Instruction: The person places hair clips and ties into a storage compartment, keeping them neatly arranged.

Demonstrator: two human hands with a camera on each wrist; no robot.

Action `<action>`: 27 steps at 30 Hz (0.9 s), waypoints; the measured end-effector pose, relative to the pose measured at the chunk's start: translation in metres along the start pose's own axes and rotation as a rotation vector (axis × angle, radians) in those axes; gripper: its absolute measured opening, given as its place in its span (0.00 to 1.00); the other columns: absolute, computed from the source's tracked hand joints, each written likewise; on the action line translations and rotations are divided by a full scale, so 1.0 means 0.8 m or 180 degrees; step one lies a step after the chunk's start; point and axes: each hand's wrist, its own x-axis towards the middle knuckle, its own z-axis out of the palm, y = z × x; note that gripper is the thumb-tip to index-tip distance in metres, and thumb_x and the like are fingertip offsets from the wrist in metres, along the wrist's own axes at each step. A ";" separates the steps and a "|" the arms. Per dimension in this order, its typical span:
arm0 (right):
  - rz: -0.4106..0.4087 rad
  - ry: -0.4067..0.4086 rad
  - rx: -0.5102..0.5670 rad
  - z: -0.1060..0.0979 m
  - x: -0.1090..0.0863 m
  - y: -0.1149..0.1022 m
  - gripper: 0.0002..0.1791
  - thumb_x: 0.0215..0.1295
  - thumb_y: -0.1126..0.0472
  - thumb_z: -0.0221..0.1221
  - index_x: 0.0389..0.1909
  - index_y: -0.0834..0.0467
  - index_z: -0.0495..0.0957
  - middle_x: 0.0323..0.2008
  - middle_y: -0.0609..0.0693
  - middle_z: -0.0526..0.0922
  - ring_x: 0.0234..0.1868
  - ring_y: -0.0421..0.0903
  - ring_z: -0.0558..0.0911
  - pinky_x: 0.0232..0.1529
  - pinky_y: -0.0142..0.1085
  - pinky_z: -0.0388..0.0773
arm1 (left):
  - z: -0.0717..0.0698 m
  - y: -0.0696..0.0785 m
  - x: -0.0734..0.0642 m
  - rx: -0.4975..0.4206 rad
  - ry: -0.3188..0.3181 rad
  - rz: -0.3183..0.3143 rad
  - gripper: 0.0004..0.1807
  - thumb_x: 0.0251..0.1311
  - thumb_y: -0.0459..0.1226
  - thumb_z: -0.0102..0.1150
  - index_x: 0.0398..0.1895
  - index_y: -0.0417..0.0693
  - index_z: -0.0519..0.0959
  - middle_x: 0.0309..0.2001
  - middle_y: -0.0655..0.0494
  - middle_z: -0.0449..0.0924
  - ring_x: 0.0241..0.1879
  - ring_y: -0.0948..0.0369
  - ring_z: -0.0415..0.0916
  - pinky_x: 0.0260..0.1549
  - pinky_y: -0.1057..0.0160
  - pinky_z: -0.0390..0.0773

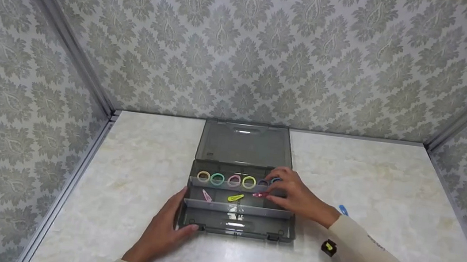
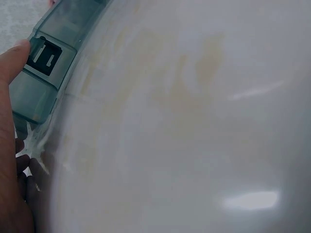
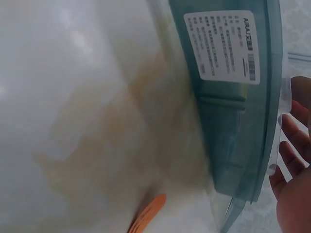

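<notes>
A translucent grey plastic organizer box (image 1: 236, 228) stands with its lid (image 1: 246, 143) raised at the back. Several coloured hair ties (image 1: 217, 179) line its rear compartment. The middle compartment holds a pink hair clip (image 1: 207, 196) and a yellow-green hair clip (image 1: 235, 198). My right hand (image 1: 294, 194) reaches over the box's right end, pinching a red hair clip (image 1: 259, 194) between thumb and fingers above the middle row. With my left hand (image 1: 165, 218) I hold the front left corner, thumb on the front by a latch (image 2: 44, 56) and fingers along the side.
Right of the box, a blue hair clip (image 1: 343, 210) lies on the table (image 1: 135, 168) beside my right sleeve. Nearer stands a small black object (image 1: 328, 247) with a yellow mark. Patterned walls (image 1: 247, 52) rise behind and at both sides. A white label (image 3: 223, 46) is on the box's side.
</notes>
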 end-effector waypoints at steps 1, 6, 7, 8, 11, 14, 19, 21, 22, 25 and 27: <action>-0.0017 -0.0033 -0.0009 0.002 0.003 -0.001 0.02 0.72 0.62 0.74 0.39 0.55 0.92 0.60 0.58 0.83 0.67 0.58 0.75 0.69 0.66 0.71 | 0.000 0.000 0.000 0.0005 0.0007 0.0007 0.64 0.61 0.71 0.71 0.92 0.64 0.48 0.88 0.50 0.56 0.86 0.47 0.55 0.84 0.40 0.57; -0.0133 -0.0150 -0.0093 0.010 0.016 -0.003 0.04 0.70 0.62 0.76 0.38 0.58 0.92 0.59 0.60 0.84 0.66 0.59 0.75 0.68 0.66 0.71 | 0.001 0.000 0.000 0.0024 0.0034 0.0078 0.63 0.63 0.70 0.71 0.92 0.60 0.49 0.87 0.49 0.57 0.86 0.46 0.56 0.83 0.39 0.58; -0.0137 -0.0184 -0.0118 0.012 0.018 -0.004 0.04 0.69 0.62 0.76 0.39 0.58 0.92 0.59 0.59 0.84 0.67 0.59 0.75 0.67 0.67 0.71 | 0.001 0.000 0.000 0.0028 0.0037 0.0089 0.63 0.63 0.70 0.71 0.92 0.59 0.49 0.87 0.48 0.57 0.85 0.45 0.56 0.83 0.39 0.58; -0.0141 -0.0214 -0.0132 0.013 0.021 -0.004 0.03 0.69 0.63 0.77 0.39 0.58 0.92 0.59 0.59 0.84 0.67 0.60 0.75 0.67 0.66 0.71 | 0.001 0.000 0.001 0.0029 0.0040 0.0102 0.63 0.63 0.69 0.71 0.92 0.59 0.50 0.87 0.48 0.57 0.85 0.45 0.57 0.83 0.39 0.58; -0.0147 -0.0300 -0.0177 0.017 0.028 -0.006 0.04 0.67 0.63 0.78 0.40 0.58 0.93 0.60 0.59 0.84 0.68 0.61 0.75 0.68 0.67 0.72 | 0.001 -0.001 0.001 0.0028 0.0047 0.0134 0.63 0.63 0.69 0.72 0.92 0.57 0.50 0.87 0.48 0.58 0.85 0.46 0.57 0.83 0.40 0.59; -0.0108 -0.0409 -0.0188 0.019 0.034 -0.008 0.05 0.68 0.61 0.78 0.40 0.58 0.93 0.61 0.59 0.84 0.69 0.61 0.74 0.69 0.67 0.71 | 0.001 -0.002 0.002 0.0018 0.0064 0.0179 0.63 0.63 0.68 0.73 0.92 0.55 0.51 0.87 0.48 0.58 0.85 0.46 0.58 0.83 0.40 0.60; 0.0018 -0.0618 -0.0193 0.021 0.044 -0.014 0.07 0.69 0.59 0.77 0.42 0.58 0.94 0.64 0.59 0.83 0.71 0.60 0.72 0.71 0.68 0.69 | 0.001 -0.003 0.001 -0.0013 0.0083 0.0189 0.63 0.63 0.68 0.73 0.92 0.57 0.51 0.87 0.48 0.59 0.85 0.46 0.58 0.83 0.39 0.60; 0.0021 -0.0681 -0.0240 0.023 0.047 -0.015 0.08 0.70 0.58 0.77 0.43 0.57 0.94 0.64 0.58 0.82 0.72 0.60 0.71 0.72 0.67 0.69 | 0.001 -0.003 0.001 -0.0019 0.0080 0.0172 0.63 0.63 0.68 0.73 0.92 0.59 0.51 0.87 0.49 0.59 0.85 0.46 0.58 0.83 0.39 0.60; 0.0007 -0.0701 -0.0282 0.024 0.049 -0.016 0.08 0.70 0.57 0.77 0.43 0.57 0.94 0.64 0.57 0.83 0.72 0.59 0.71 0.72 0.66 0.69 | 0.001 -0.003 0.001 -0.0022 0.0079 0.0165 0.63 0.62 0.68 0.73 0.92 0.60 0.51 0.87 0.49 0.59 0.85 0.47 0.58 0.83 0.39 0.60; -0.0033 -0.0757 -0.0350 0.028 0.052 -0.017 0.07 0.70 0.56 0.77 0.43 0.55 0.95 0.64 0.56 0.83 0.72 0.58 0.71 0.71 0.65 0.69 | 0.002 -0.004 0.002 -0.0014 0.0074 0.0149 0.62 0.63 0.68 0.73 0.92 0.61 0.51 0.87 0.49 0.59 0.85 0.47 0.58 0.83 0.39 0.61; -0.0024 -0.0783 -0.0348 0.030 0.053 -0.018 0.07 0.70 0.56 0.76 0.43 0.54 0.95 0.64 0.55 0.83 0.72 0.57 0.71 0.71 0.64 0.68 | 0.001 -0.003 0.001 -0.0015 0.0055 0.0100 0.63 0.62 0.68 0.73 0.92 0.62 0.50 0.87 0.50 0.58 0.85 0.47 0.57 0.83 0.39 0.60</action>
